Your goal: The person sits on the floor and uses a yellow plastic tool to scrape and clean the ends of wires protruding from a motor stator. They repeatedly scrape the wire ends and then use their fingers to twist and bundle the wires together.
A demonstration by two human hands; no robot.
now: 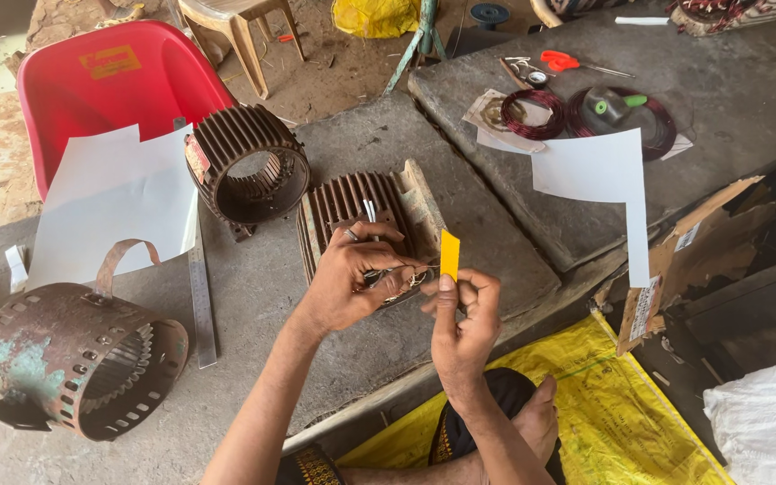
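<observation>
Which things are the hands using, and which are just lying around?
In use: left hand on the ribbed motor casing; right hand pinching a yellow strip.

Lying about: second casing, rusty drum, ruler, white sheets, wire coils, scissors, red chair.

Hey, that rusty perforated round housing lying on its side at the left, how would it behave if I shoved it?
The perforated housing lies on its curved side, so it would probably roll rather than slide. It looks like thick rusted metal, so likely heavy and stiff. The bent strap on top might catch and stop the roll.
</observation>
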